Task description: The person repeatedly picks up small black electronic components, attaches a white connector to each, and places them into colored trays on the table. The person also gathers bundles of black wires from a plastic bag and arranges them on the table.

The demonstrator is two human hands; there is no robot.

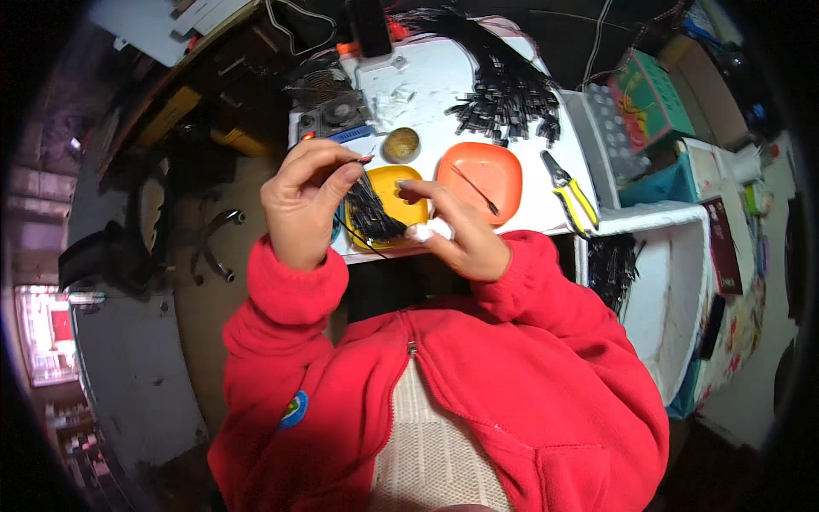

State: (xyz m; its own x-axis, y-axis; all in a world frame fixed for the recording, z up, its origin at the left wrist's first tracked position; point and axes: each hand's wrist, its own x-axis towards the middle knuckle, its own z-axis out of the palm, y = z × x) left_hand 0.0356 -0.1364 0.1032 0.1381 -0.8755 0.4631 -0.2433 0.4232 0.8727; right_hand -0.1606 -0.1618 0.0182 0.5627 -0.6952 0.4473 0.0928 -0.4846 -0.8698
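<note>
Pinching a wire [366, 160] by the yellow tray's [416, 212] far-left corner in our left hand [305, 192], we part our right hand [465, 235] beside its cables [368, 212], near the table's [546, 213] front edge; bare tabletop opens beyond the tin [401, 145].

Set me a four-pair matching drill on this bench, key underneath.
1. Left hand
2. Yellow dish
3. Orange dish
4. Wire strippers

A. has one thin piece with a black end in it
B. to the right of the other three, with yellow handles
C. pinching a small reddish piece between thumb and fingertip
D. has a bundle of black cables across it

Pairs: 1-C, 2-D, 3-A, 4-B.
</note>
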